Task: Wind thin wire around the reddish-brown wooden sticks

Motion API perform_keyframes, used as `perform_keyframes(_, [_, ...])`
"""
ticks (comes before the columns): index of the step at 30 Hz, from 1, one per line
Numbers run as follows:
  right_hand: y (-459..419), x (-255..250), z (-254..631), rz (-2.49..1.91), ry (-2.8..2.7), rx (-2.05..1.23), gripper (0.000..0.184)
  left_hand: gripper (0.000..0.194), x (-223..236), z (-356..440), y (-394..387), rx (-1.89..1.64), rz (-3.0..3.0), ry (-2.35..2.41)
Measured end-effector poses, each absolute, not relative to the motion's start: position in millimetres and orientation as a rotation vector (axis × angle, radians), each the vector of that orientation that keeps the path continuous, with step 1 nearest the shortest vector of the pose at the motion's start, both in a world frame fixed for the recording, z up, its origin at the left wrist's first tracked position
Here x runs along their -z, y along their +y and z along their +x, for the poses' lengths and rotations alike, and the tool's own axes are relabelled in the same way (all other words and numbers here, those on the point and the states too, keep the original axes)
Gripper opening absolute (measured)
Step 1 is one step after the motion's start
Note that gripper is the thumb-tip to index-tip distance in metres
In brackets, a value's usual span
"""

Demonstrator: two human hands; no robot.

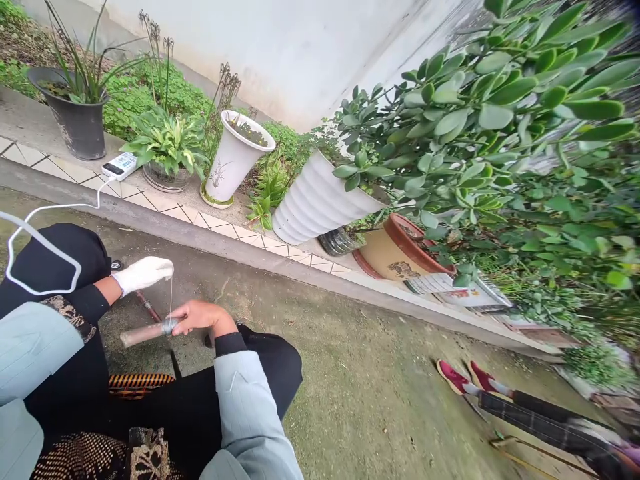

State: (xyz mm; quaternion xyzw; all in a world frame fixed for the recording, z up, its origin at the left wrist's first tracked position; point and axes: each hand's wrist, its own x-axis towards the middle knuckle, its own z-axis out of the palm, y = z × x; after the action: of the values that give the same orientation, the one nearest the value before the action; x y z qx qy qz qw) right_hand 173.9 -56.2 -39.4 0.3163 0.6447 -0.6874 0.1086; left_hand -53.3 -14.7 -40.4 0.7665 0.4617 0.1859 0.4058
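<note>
Pinching a straight thread (171,291), the gloved left hand (147,275) is near the stick (141,335). Gripping the stick's thread-wound end, the bare right hand (197,316) holds it between the person's knees (286,365).

a black pot (79,128), a smooth white pot (236,165) and a ribbed planter (320,201) line the ledge (201,221).

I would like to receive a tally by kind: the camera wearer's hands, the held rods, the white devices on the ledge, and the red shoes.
Hands: 2 (left hand, gloved; right hand, bare)
Held rod: 1
White device: 1
Red shoes: 2
Total: 6
</note>
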Motion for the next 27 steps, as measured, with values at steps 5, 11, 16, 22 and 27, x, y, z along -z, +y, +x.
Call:
perform_keyframes(5, [-41,11,212,1.975,2.105,2.592,0.032,0.032,46,-41,-20,-0.385,1.886,0.988])
perform_keyframes(11, [-27,31,228,2.551,1.970,2.253,0.028,0.030,28,-24,-40,-0.261,1.856,0.651])
perform_keyframes(16, [-24,50,223,2.464,2.120,1.469,0.023,0.025,23,-26,-41,-0.271,1.943,0.637])
perform_keyframes(22, [-43,57,186,1.558,2.145,1.227,0.017,0.023,27,-29,-40,-0.270,2.154,0.809])
perform_keyframes(27, [-53,33,185,1.014,1.956,2.101,0.037,0.026,37,-31,-33,-0.413,2.011,0.881])
